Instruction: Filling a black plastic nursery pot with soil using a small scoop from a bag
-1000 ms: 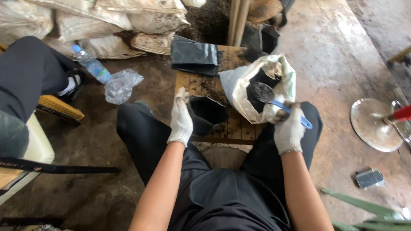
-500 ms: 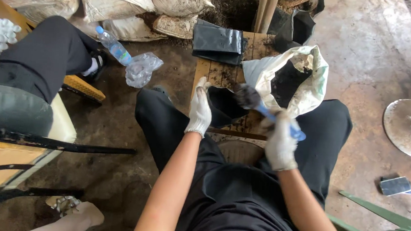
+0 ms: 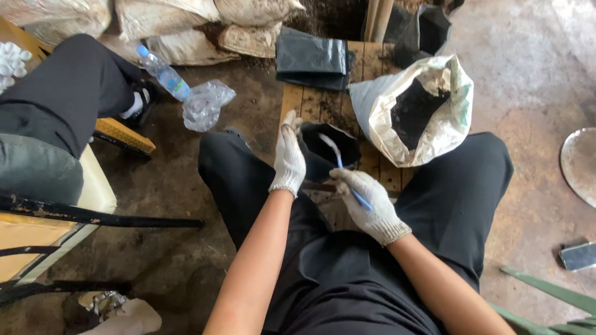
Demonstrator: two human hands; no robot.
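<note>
At the near-left part of the wooden worktop (image 3: pixel 316 102), the left hand (image 3: pixel 288 161) pinches the small black bag's (image 3: pixel 327 148) rim, grip closed, while the right hand (image 3: pixel 369 204) holds a blue-handled spoon (image 3: pixel 340 167) tipped into it. Keeping the mouth wide and the spoon low should limit spilled soil from the white sack (image 3: pixel 414 109).

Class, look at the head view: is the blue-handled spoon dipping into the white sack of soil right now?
No. The spoon in the right hand reaches into the small black bag held by the left hand, beside the white sack.
</note>
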